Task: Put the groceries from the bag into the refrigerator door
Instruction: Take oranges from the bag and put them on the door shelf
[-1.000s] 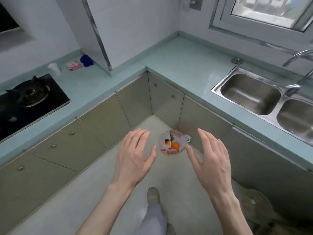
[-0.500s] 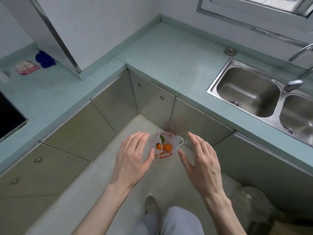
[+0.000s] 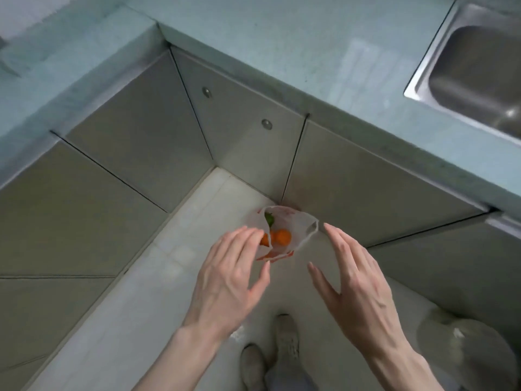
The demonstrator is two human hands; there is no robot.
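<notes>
I see left hand [image 3: 225,280] above floor [image 3: 118,320], grip spread, fingertips overlapping bag's left edge. Bag [image 3: 298,230] sits on floor in cabinet corner, orange fruit [image 3: 282,237] inside. Right hand [image 3: 358,286] just right of bag, grip spread, holding nothing.

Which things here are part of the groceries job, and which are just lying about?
Job: bag on the floor, oranges and green item inside it, left hand, right hand, both open.

Lying about: sink, countertop, cabinets.
</notes>
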